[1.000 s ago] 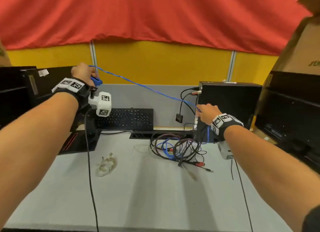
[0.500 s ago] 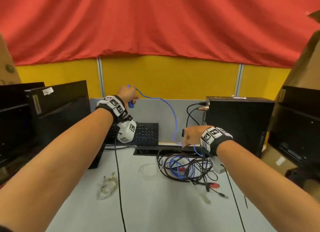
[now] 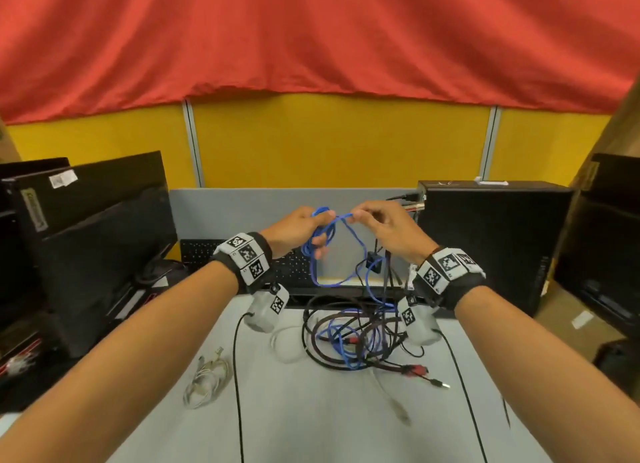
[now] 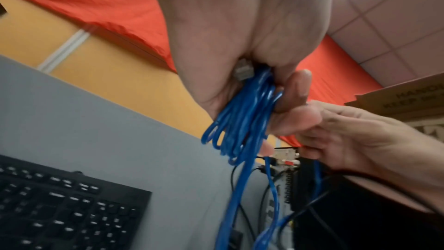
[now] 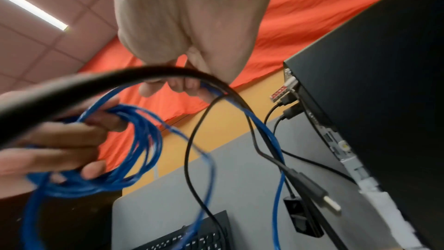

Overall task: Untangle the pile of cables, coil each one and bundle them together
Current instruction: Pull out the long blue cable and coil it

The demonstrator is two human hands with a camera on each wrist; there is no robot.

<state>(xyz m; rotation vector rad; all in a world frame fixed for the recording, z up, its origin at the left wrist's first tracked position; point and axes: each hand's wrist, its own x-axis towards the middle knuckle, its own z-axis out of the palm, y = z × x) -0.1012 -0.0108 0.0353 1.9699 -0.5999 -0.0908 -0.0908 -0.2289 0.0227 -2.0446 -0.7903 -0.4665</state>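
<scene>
Red cloth and yellow panels back a grey worktop [image 3: 346, 428] where the cable pile [image 3: 360, 338] lies tangled. A second ago the blue cable [image 3: 320, 251] ran taut between hands held well apart; now they meet above the pile. The left hand [image 3: 294, 228] grips several gathered loops while the right hand [image 3: 384, 228] pinches the next stretch, so coiling is under way, though its tail trails into the tangle.

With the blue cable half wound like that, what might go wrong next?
Three risks, all guesses:
1. The blue cable runs down into the tangled pile; pulling more in may drag the pile or tighten a snag.
2. The left hand holds several loose loops; a slack grip could spill them.
3. A black cable hangs across the blue one by the right hand and may get wound in.
</scene>
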